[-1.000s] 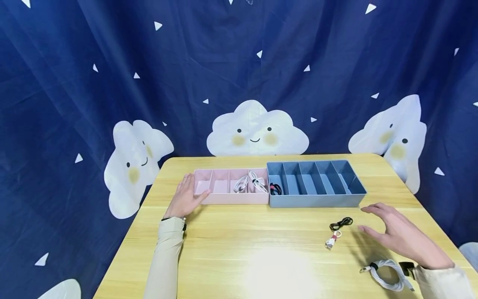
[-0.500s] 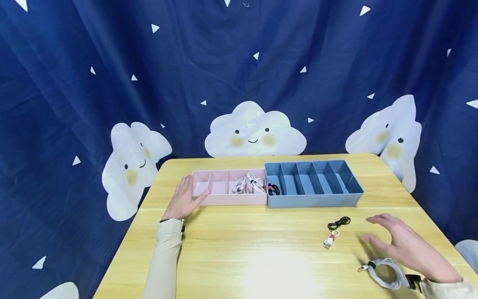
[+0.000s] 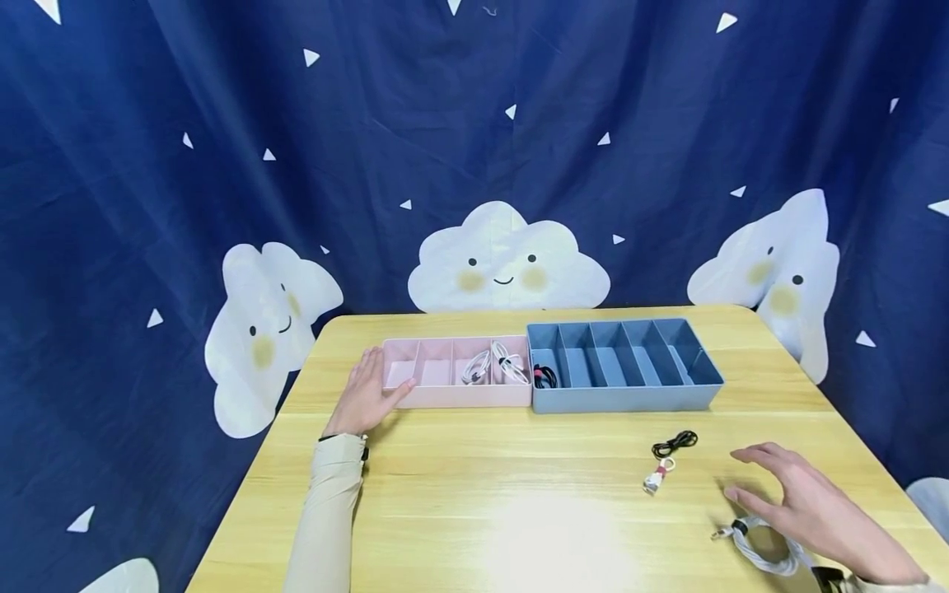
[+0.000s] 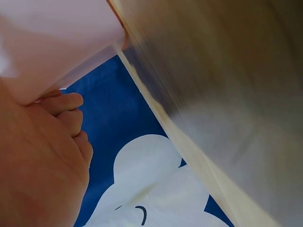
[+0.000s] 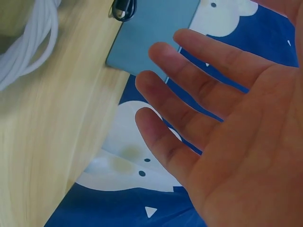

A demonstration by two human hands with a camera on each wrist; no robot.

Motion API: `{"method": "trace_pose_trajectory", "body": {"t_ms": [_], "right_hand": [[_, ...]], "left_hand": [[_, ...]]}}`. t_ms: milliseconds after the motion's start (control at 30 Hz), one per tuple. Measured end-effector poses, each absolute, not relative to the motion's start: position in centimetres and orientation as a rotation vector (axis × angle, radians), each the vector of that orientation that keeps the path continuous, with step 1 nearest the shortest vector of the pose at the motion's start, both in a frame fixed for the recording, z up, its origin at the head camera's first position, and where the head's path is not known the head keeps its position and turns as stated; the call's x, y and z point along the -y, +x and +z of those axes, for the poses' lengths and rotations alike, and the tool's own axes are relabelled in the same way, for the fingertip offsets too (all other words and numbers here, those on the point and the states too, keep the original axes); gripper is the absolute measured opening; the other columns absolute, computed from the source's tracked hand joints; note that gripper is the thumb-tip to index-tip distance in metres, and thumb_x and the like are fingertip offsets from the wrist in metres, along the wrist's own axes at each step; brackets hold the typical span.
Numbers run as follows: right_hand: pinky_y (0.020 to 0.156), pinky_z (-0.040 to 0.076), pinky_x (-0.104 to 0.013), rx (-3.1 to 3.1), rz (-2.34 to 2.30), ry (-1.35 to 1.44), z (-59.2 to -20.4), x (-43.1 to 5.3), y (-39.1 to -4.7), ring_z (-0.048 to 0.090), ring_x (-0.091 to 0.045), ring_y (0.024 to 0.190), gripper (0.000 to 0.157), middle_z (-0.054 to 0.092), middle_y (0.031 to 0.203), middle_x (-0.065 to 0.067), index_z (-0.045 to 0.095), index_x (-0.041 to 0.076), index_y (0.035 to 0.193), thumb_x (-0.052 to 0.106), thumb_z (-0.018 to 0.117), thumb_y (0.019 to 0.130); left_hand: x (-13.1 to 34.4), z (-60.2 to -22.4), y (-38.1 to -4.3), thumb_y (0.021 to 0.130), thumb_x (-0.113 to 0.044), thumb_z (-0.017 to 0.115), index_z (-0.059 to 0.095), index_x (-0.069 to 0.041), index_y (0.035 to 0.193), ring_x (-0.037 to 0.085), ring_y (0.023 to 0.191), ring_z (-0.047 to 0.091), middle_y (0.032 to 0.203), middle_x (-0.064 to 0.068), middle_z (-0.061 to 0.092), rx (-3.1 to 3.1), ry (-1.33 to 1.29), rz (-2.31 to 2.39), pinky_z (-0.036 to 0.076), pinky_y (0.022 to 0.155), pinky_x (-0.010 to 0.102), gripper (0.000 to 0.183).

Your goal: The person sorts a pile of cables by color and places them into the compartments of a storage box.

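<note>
My left hand [image 3: 360, 399] rests against the left end of a pink divided box [image 3: 445, 397], its thumb along the front wall. The left wrist view shows its fingers beside the box's pink wall [image 4: 57, 42]. My right hand [image 3: 811, 506] is held over the table's right side with fingers apart and nothing between them. Beneath it lies a coiled light-grey cable [image 3: 771, 566], partly hidden by the hand. To its left lie a black cable bundle [image 3: 675, 444] and a short white cable [image 3: 656, 479] with a pink tie.
A blue divided box [image 3: 626, 400] adjoins the pink one on the right; a black cable [image 3: 544, 377] lies in its leftmost compartment. White cables [image 3: 510, 365] occupy the pink box's two right compartments. A dark blue curtain [image 3: 371, 123] hangs behind the wooden table [image 3: 445, 469].
My right hand has moved slightly right and toward me, away from the black cable bundle and over the coiled grey cable. The left hand stays at the pink box.
</note>
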State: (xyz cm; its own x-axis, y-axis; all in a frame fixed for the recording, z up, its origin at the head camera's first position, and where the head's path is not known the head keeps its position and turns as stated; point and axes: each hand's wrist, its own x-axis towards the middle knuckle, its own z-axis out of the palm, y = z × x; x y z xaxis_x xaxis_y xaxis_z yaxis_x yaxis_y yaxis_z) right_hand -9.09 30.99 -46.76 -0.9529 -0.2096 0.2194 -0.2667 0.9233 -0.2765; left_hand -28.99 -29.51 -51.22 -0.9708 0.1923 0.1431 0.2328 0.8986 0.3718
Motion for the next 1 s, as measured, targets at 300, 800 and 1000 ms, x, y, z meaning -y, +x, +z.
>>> {"method": "trace_pose_trajectory", "body": {"t_ms": [300,800,1000], "right_hand": [[0.075,0.056,-0.039,2.981,0.514,0.331,-47.3,-31.1,-8.5,0.065,-0.033,0.102,0.049,0.068,0.113,-0.009,0.068,0.007,0.116,0.041,0.078,0.082],[0.076,0.057,-0.043,3.186,0.512,0.255,-48.8,-31.7,-7.2,0.065,-0.034,0.101,0.062,0.066,0.115,-0.014,0.067,0.004,0.117,0.053,0.076,0.079],[0.080,0.054,-0.055,3.370,0.563,0.147,-49.0,-31.9,-7.2,0.062,-0.035,0.104,0.071,0.062,0.120,-0.019,0.063,0.003,0.123,0.058,0.072,0.079]], "left_hand": [[29.4,-51.5,-29.2,0.093,-0.070,0.044,0.010,0.006,0.155,0.039,0.154,0.007,0.164,0.024,0.011,2.960,-0.352,-0.598,0.012,0.125,0.057,0.104],[29.6,-51.5,-29.3,0.091,-0.074,0.040,0.009,0.005,0.156,0.040,0.154,0.007,0.165,0.023,0.009,2.968,-0.346,-0.601,0.011,0.125,0.058,0.107],[29.6,-51.5,-29.2,0.091,-0.074,0.040,0.008,0.005,0.156,0.039,0.155,0.006,0.165,0.022,0.008,2.972,-0.340,-0.613,0.010,0.125,0.057,0.107]]}}
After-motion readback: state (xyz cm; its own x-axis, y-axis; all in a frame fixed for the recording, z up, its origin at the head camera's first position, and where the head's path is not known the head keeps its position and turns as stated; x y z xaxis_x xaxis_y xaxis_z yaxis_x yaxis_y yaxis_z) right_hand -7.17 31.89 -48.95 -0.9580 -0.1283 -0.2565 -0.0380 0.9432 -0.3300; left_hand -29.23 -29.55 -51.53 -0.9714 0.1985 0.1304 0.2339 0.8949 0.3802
